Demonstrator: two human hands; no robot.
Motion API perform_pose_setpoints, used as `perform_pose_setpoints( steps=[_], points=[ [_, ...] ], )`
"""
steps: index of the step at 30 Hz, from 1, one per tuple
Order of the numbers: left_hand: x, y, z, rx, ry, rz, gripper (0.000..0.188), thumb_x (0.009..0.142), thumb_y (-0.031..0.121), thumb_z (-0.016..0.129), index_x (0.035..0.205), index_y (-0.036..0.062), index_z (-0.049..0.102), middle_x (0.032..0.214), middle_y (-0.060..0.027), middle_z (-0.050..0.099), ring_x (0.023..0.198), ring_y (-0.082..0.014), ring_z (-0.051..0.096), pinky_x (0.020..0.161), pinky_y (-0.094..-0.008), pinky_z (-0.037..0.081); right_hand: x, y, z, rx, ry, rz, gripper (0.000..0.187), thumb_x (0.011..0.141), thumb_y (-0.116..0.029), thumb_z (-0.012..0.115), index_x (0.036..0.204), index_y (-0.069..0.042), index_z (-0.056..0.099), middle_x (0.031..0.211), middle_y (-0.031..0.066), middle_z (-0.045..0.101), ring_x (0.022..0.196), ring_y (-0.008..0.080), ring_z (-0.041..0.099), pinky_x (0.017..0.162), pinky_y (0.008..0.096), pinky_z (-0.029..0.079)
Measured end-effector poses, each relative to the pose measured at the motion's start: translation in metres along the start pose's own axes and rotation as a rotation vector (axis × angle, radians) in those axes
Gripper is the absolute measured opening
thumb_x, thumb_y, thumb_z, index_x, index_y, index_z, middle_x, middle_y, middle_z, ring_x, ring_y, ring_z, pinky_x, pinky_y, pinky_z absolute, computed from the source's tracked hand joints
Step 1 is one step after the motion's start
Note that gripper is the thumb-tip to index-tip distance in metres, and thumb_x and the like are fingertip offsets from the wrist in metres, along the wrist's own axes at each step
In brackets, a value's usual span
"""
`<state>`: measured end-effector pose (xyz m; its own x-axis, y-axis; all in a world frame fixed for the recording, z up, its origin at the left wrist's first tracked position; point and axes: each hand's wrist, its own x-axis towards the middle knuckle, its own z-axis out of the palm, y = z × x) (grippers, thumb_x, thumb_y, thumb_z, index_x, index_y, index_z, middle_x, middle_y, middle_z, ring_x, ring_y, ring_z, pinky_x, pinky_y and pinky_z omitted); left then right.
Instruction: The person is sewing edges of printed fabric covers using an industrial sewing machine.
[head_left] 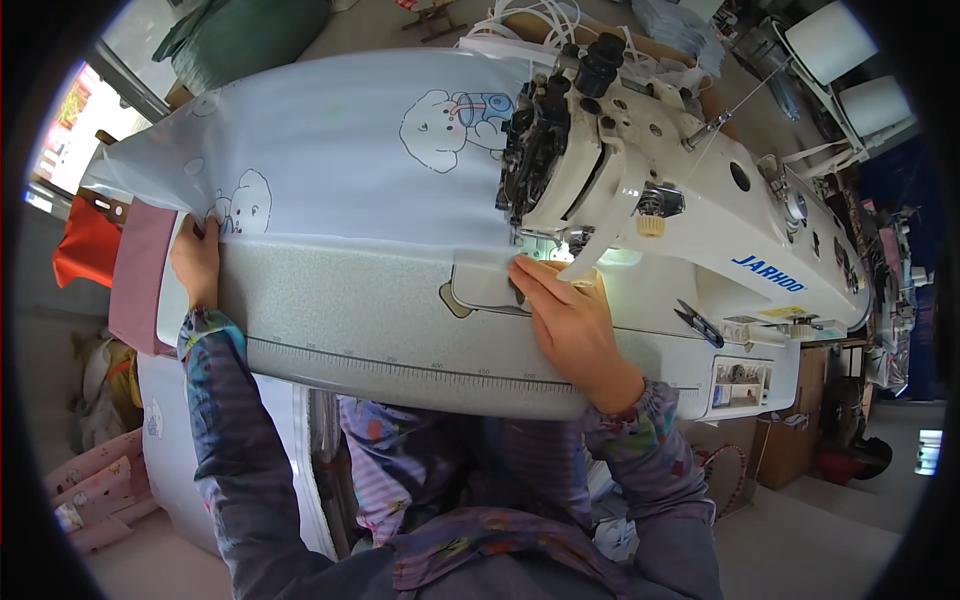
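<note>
A pale blue-white sheet of fabric (330, 165) printed with cartoon puppies lies across the sewing table, its near edge running toward the needle area. At the table's left end, my left hand (197, 262) is closed on the fabric's near corner, with the thumb on top and the other fingers partly hidden. My right hand (575, 330) rests flat on the machine bed, fingers stretched out and tips just in front of the presser foot area. Above it stands the white sewing machine (690, 190), its work light shining by the needle. Whether the fingertips touch the fabric is unclear.
Thread snips (699, 323) lie right of my right hand, near a small parts tray (740, 388). A ruler scale (400, 362) runs along the table's front edge. White thread cones (830, 45) stand at the far right. Mauve cloth (140, 275) drapes over the left end.
</note>
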<state>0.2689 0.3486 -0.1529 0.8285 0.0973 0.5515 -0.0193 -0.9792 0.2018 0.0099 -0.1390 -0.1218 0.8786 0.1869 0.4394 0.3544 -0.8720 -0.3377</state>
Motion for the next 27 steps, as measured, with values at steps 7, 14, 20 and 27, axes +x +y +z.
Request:
perform_pose_setpoints(
  steps=[7, 14, 20, 27],
  points=[
    [-0.003, 0.01, -0.006, 0.001, -0.004, 0.039, 0.033, 0.093, 0.033, 0.065, 0.098, 0.0007, 0.066, 0.081, -0.024, 0.068, 0.078, -0.044, 0.068, 0.07, -0.0494, 0.053, -0.003, -0.002, 0.001, 0.026, 0.051, 0.05, 0.031, 0.088, -0.001, 0.066, 0.118, -0.002, 0.071, 0.124, 0.0098, 0.069, 0.108, 0.0273, 0.065, 0.089, 0.0376, 0.048],
    [-0.074, -0.014, -0.07, 0.112, -0.104, 0.064, 0.028, 0.095, 0.031, 0.062, 0.095, 0.0032, 0.063, 0.078, -0.0234, 0.067, 0.072, -0.0443, 0.066, 0.062, -0.0507, 0.051, -0.042, -0.042, -0.01, 0.457, 0.102, 0.151, 0.024, 0.086, -0.001, 0.073, 0.109, -0.002, 0.071, 0.102, 0.0153, 0.071, 0.082, 0.03, 0.069, 0.071, 0.037, 0.056],
    [-0.291, 0.049, -0.197, 0.179, -0.462, 0.077, 0.015, 0.085, 0.015, 0.069, 0.096, 0.0064, 0.064, 0.081, -0.0168, 0.069, 0.07, -0.039, 0.068, 0.06, -0.0482, 0.052, -0.107, -0.159, 0.034, 1.451, -0.427, 0.56, 0.054, 0.092, -0.006, 0.073, 0.14, -0.002, 0.049, 0.123, 0.0163, 0.066, 0.116, 0.024, 0.065, 0.101, 0.0388, 0.052],
    [-0.313, 0.139, -0.248, -0.211, -1.322, 0.254, 0.024, 0.091, 0.031, 0.066, 0.082, 0.009, 0.066, 0.076, -0.0158, 0.065, 0.07, -0.0395, 0.066, 0.061, -0.0508, 0.049, -0.134, -0.178, 0.059, 1.485, -0.145, 0.95, 0.031, 0.097, -0.012, 0.07, 0.123, 0.001, 0.061, 0.105, 0.0062, 0.069, 0.098, 0.0112, 0.062, 0.084, 0.0286, 0.051]
  ],
)
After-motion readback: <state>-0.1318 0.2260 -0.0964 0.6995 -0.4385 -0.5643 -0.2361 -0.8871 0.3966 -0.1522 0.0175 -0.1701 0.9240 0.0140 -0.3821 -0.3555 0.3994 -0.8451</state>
